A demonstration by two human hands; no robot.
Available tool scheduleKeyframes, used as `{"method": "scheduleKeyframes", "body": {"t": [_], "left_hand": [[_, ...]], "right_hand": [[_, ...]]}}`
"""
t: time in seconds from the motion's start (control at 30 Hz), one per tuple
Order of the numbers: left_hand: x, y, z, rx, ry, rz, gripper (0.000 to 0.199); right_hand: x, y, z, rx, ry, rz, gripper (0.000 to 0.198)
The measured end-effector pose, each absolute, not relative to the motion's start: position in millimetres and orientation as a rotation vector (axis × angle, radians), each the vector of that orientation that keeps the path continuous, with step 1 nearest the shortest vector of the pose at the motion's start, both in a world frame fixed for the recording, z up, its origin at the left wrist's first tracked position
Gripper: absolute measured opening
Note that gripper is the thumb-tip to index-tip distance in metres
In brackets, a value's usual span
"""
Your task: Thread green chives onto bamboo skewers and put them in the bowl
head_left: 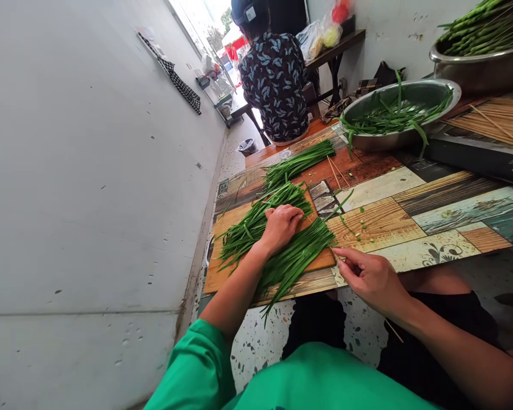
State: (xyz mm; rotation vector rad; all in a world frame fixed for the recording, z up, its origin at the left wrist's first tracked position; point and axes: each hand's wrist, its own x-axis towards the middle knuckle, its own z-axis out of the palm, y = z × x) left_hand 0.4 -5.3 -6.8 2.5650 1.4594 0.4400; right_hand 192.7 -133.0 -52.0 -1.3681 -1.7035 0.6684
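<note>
Long green garlic chives lie in two bunches on a wooden cutting board (226,279), the near bunch (297,253) hanging over its front edge. My left hand (284,222) rests on the far bunch (250,228), its fingers curled down around the stalks near their right ends; the fingertips are partly hidden. Beside the board's right corner, my right hand (370,279) pinches a thin bamboo skewer (394,330) between thumb and fingers. One end of it points at the near bunch, and the other sticks out below my wrist.
Another chive bunch (301,162) lies beyond the board, near two loose skewers (337,171). On the right stand a steel bowl of cut greens (410,139), a large knife (474,159), a pile of skewers (496,119) and a second bowl (474,71). A person (276,85) sits ahead, facing away.
</note>
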Motion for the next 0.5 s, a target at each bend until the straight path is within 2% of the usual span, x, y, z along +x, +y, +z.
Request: {"method": "scheduleKeyframes", "body": {"t": [0.4,0.5], "left_hand": [[6,-24,2,2.66,1.383,0.288,0.022],[-1,-23,6,2.685,1.469,0.344,0.024]], "right_hand": [[189,-133,-52,-1.4,-1.731,0.576,0.029],[189,-133,-52,-1.416,-1.74,0.567,0.029]]}}
